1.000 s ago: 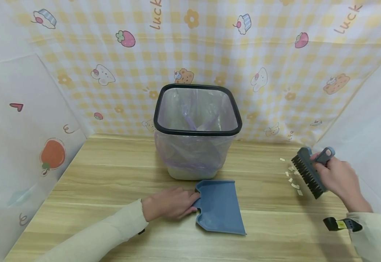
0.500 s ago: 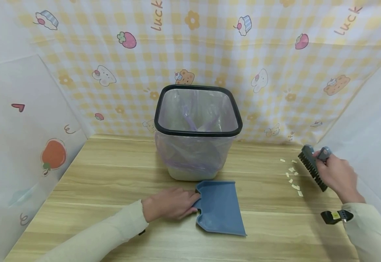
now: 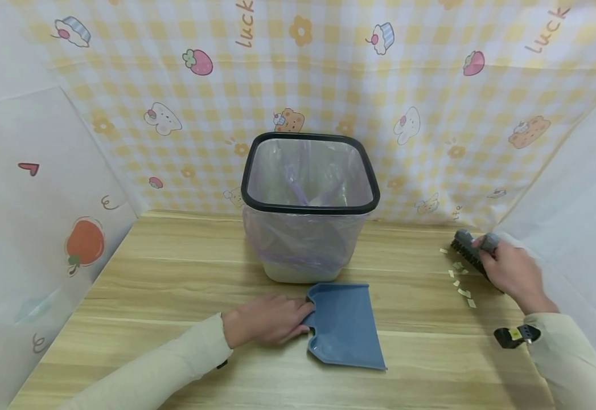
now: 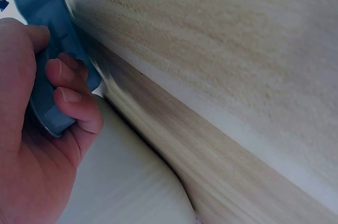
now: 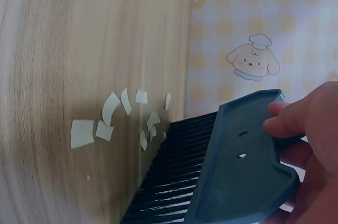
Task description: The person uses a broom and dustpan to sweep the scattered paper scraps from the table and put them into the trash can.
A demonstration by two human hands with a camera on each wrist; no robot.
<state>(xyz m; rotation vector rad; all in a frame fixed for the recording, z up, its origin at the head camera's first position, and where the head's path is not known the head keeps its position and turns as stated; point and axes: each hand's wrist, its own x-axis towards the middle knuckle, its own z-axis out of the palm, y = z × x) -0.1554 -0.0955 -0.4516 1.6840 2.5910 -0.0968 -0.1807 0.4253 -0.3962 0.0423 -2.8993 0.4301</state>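
My left hand (image 3: 269, 319) grips the handle of a blue-grey dustpan (image 3: 346, 327), which lies on the table with its wide edge to the right. In the left wrist view, curled fingers (image 4: 71, 94) wrap the dustpan handle (image 4: 53, 49). At the far right my right hand (image 3: 515, 273) holds a small hand brush (image 3: 467, 250) by its handle. The right wrist view shows its dark bristles (image 5: 174, 166) against the tabletop, just beside several pale paper scraps (image 5: 111, 108). In the head view those scraps (image 3: 464, 293) lie left of the brush.
A trash bin (image 3: 310, 210) with a black rim and a clear liner stands behind the dustpan. The wood-grain table (image 3: 175, 267) meets a checked cloth backdrop (image 3: 200, 131) at the back. White sheets (image 3: 21, 228) hang on both sides.
The brush first moved right, away from the scraps, then came down and back left beside them. The left hand and dustpan have stayed in place.
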